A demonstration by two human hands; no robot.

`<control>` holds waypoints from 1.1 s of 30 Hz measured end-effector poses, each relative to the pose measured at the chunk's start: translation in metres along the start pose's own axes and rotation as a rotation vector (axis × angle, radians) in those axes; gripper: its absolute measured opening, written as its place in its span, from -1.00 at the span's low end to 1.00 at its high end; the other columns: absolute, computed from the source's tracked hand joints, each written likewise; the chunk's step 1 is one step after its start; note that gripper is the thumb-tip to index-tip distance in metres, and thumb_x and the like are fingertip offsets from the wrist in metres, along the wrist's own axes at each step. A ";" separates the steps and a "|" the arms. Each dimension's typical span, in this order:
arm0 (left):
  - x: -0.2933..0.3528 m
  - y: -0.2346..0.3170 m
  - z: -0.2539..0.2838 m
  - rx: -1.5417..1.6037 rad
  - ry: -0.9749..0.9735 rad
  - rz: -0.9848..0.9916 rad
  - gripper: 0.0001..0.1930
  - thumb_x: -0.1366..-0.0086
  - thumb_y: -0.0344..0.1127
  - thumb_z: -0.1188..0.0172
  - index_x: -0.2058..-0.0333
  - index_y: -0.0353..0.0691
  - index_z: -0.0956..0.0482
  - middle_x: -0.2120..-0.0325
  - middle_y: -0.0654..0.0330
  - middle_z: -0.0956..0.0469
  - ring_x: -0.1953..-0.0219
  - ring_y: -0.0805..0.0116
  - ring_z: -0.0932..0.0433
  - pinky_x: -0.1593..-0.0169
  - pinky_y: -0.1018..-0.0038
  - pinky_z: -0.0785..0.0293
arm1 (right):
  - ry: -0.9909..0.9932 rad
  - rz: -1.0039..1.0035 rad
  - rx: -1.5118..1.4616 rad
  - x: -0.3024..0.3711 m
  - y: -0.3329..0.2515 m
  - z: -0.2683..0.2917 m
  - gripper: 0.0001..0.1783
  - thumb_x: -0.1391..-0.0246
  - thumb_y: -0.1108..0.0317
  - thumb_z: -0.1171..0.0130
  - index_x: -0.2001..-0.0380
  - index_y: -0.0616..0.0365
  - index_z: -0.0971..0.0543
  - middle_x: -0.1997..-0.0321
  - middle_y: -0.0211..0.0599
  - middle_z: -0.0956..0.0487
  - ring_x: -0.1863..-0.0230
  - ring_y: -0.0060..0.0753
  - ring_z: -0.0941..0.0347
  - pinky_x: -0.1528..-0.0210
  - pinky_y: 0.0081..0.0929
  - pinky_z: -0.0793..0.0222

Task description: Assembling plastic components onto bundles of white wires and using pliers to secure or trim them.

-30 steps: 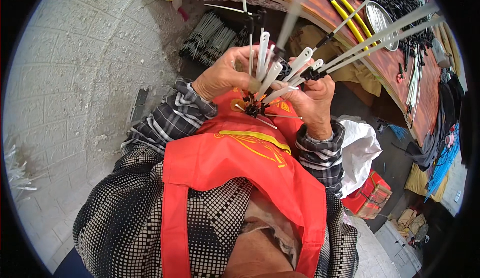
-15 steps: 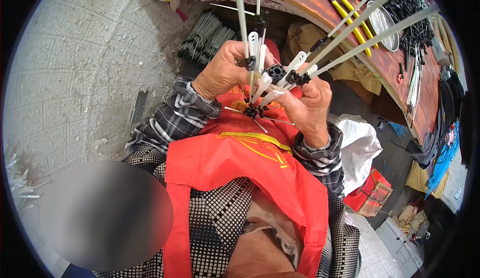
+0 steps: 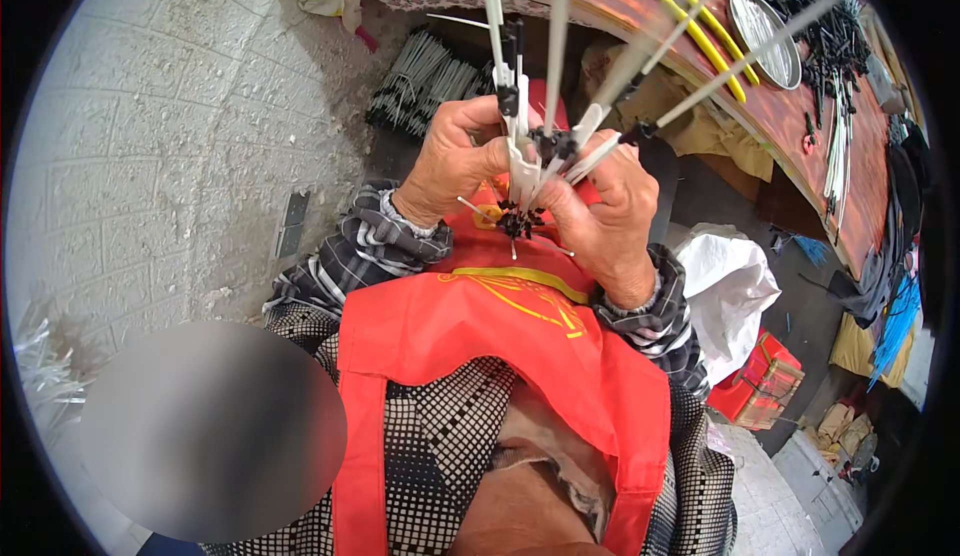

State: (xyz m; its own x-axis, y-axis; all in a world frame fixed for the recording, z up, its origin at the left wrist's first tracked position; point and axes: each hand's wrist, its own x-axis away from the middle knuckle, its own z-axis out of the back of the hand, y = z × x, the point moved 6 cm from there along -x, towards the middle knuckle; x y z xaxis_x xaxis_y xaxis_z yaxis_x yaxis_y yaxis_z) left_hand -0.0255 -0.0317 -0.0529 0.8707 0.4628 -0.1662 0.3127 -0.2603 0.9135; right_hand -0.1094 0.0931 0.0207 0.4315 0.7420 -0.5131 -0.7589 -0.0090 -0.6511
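Plainly holds a spoked frame (image 3: pixel 524 181) between the left hand (image 3: pixel 450 161) and the right hand (image 3: pixel 610 206), slightly toward one o'clock from the centre of view. Grips with the left from the nine o'clock side, with thumb and forefinger pinched on the white strips (image 3: pixel 520 164) just below a black joint (image 3: pixel 508 101). Meets them with the right from four o'clock, with its thumb laid against the near side of the strips and its forefinger bent toward one. Has the frame directly between the two sets of fingers, with a black hub (image 3: pixel 552 144) in the gap at twelve and a black cluster (image 3: pixel 519 221) just past the thumbs at six. Cannot tell the exact contact of the remaining fingertips, hidden behind the strips. Lets long pale rods (image 3: pixel 745 63) fan out beyond the fingers, from just before twelve round to two, with some blurred. Wears a red apron (image 3: pixel 480 326) toward six, and plaid sleeves (image 3: pixel 390 231) at both wrists. Faces a reddish table (image 3: pixel 780 111) between one and two, with a yellow-handled tool (image 3: pixel 703 48), a round metal dish (image 3: pixel 765 38) and a pile of black parts (image 3: pixel 840 46). Has bundled white rods (image 3: pixel 422 86) toward eleven, a white bag (image 3: pixel 730 296) just past three and a red box (image 3: pixel 752 381) near four.
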 end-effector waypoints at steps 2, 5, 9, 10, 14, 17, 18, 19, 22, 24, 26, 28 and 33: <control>-0.003 -0.004 0.005 0.010 -0.026 0.038 -0.72 -0.18 -0.32 -0.34 0.19 -0.35 -0.58 0.38 0.26 -0.62 0.32 0.55 -0.56 0.18 0.57 -0.51 | -0.029 0.007 -0.055 -0.003 0.001 -0.001 -0.75 0.27 0.38 -0.43 0.42 0.14 -0.62 0.51 -0.32 -0.52 0.50 -0.24 -0.43 0.39 -0.41 -0.28; -0.003 -0.007 0.000 0.082 -0.063 0.126 -0.75 -0.15 -0.34 -0.35 0.23 -0.27 -0.54 0.31 0.20 -0.49 0.24 0.36 -0.48 0.14 0.43 -0.42 | 0.016 0.076 -0.141 -0.002 0.009 -0.004 -0.71 0.34 0.46 -0.35 0.41 0.11 -0.57 0.62 -0.37 -0.36 0.55 -0.26 -0.31 0.39 -0.34 -0.12; 0.001 -0.013 -0.006 0.266 -0.012 0.147 -0.80 -0.16 -0.42 -0.29 0.24 -0.33 -0.57 0.37 0.25 -0.60 0.31 0.52 -0.56 0.19 0.57 -0.49 | 0.033 0.098 -0.148 0.001 0.009 0.000 -0.71 0.32 0.43 -0.38 0.42 0.09 -0.53 0.62 -0.38 -0.37 0.55 -0.26 -0.31 0.41 -0.33 -0.11; 0.001 -0.012 -0.009 0.253 -0.017 0.162 -0.80 -0.16 -0.42 -0.29 0.24 -0.33 -0.57 0.37 0.25 -0.60 0.31 0.52 -0.56 0.19 0.57 -0.49 | 0.039 0.115 -0.140 0.002 0.008 -0.001 -0.71 0.31 0.42 -0.38 0.43 0.09 -0.52 0.63 -0.38 -0.37 0.56 -0.26 -0.31 0.41 -0.32 -0.10; 0.000 -0.007 -0.009 0.180 0.002 0.205 -0.80 -0.15 -0.42 -0.29 0.26 -0.35 -0.55 0.30 0.23 -0.57 0.28 0.48 -0.56 0.19 0.54 -0.50 | 0.042 0.102 -0.138 0.004 0.012 0.004 -0.72 0.29 0.39 -0.39 0.47 0.11 -0.50 0.66 -0.36 -0.36 0.58 -0.25 -0.29 0.41 -0.31 -0.10; 0.001 -0.002 -0.015 0.124 0.057 0.189 -0.78 -0.07 -0.45 -0.30 0.29 -0.36 -0.53 0.27 0.19 -0.50 0.24 0.43 -0.53 0.14 0.53 -0.49 | 0.060 0.095 -0.144 0.003 0.015 0.008 -0.75 0.31 0.39 -0.37 0.51 0.12 -0.50 0.66 -0.34 -0.36 0.57 -0.23 -0.29 0.41 -0.31 -0.11; 0.001 -0.001 -0.019 0.112 0.052 0.196 -0.78 -0.07 -0.45 -0.30 0.29 -0.36 -0.53 0.27 0.19 -0.50 0.24 0.43 -0.53 0.14 0.53 -0.49 | 0.060 0.108 -0.147 0.003 0.014 0.009 -0.77 0.32 0.41 -0.35 0.51 0.12 -0.51 0.66 -0.33 -0.36 0.56 -0.22 -0.30 0.41 -0.31 -0.11; 0.001 0.001 -0.019 0.130 0.067 0.155 -0.78 -0.07 -0.46 -0.30 0.28 -0.35 -0.53 0.26 0.19 -0.50 0.22 0.43 -0.52 0.13 0.53 -0.48 | 0.072 0.101 -0.153 0.004 0.015 0.009 -0.77 0.32 0.41 -0.35 0.51 0.12 -0.51 0.66 -0.33 -0.36 0.56 -0.22 -0.30 0.41 -0.31 -0.11; 0.004 0.003 -0.023 0.125 0.151 0.120 -0.77 -0.07 -0.48 -0.30 0.27 -0.33 -0.51 0.28 0.19 -0.48 0.22 0.44 -0.48 0.14 0.54 -0.44 | 0.096 0.093 -0.176 0.005 0.016 0.011 -0.79 0.32 0.44 -0.30 0.49 0.13 -0.54 0.65 -0.32 -0.38 0.55 -0.21 -0.30 0.40 -0.31 -0.12; 0.004 0.004 -0.026 0.163 0.096 0.110 -0.77 -0.07 -0.46 -0.30 0.29 -0.31 -0.48 0.31 0.20 -0.45 0.26 0.44 -0.45 0.18 0.55 -0.41 | 0.069 0.099 -0.238 0.005 0.017 0.013 -0.80 0.32 0.46 -0.27 0.48 0.15 -0.56 0.64 -0.30 -0.39 0.55 -0.21 -0.29 0.39 -0.32 -0.11; 0.000 0.006 -0.026 0.033 -0.046 0.071 -0.82 -0.12 -0.41 -0.27 0.32 -0.29 -0.48 0.36 0.17 -0.44 0.29 0.43 -0.43 0.20 0.54 -0.39 | 0.044 0.120 -0.308 0.007 0.022 0.014 -0.81 0.32 0.45 -0.28 0.48 0.16 -0.56 0.64 -0.30 -0.39 0.55 -0.21 -0.29 0.40 -0.32 -0.10; -0.001 0.007 -0.025 0.039 -0.074 0.079 -0.82 -0.16 -0.35 -0.27 0.34 -0.30 -0.50 0.38 0.17 -0.45 0.30 0.41 -0.43 0.21 0.50 -0.39 | 0.017 0.142 -0.382 0.006 0.025 0.014 -0.81 0.31 0.45 -0.29 0.49 0.16 -0.57 0.64 -0.29 -0.40 0.56 -0.21 -0.29 0.40 -0.33 -0.10; 0.003 0.004 -0.025 0.067 -0.034 0.104 -0.78 -0.19 -0.27 -0.30 0.36 -0.31 -0.52 0.38 0.18 -0.47 0.30 0.38 -0.45 0.22 0.48 -0.39 | 0.002 0.157 -0.365 0.004 0.024 0.011 -0.83 0.28 0.41 -0.33 0.53 0.17 -0.56 0.65 -0.29 -0.39 0.56 -0.23 -0.29 0.41 -0.34 -0.07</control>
State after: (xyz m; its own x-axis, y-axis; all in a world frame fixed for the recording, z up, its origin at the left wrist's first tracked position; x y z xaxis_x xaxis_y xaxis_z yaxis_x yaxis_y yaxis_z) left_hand -0.0307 -0.0102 -0.0410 0.9117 0.4020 -0.0851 0.2436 -0.3620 0.8998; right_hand -0.1308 0.1031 0.0090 0.3254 0.7111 -0.6232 -0.5925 -0.3603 -0.7205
